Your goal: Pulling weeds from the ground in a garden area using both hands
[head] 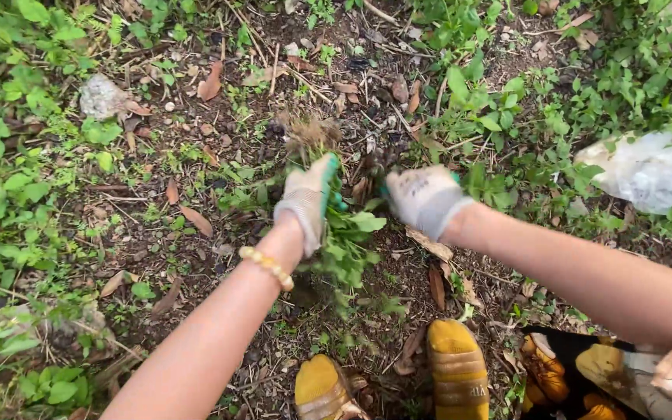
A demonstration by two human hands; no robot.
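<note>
— Bare dark soil with dry leaves and small green plants fills the view, yes? Where is the weed?

— The weed is in the middle, above the ground, between both gloved hands. The left hand holds its stems; the fingers are closed around them. A brown clump of roots stands out above the glove, and the green leaves hang down below the wrist.

— And the right hand?

— The right hand is just beside it, near the same bunch. Its fingers are curled, but I cannot tell if they grip something, because the glove is blurred.

— How does such a plant handle, do you think?

— I judge it is light and soft. The leaves are limp and tear easily, and the roots probably drop crumbs of soil. The best place to hold is the bundle of stems near the roots, where it is strongest.

— Anything else near?

— Yellow shoes below, a grey stone at upper left, a pale plastic bag at right.
</note>
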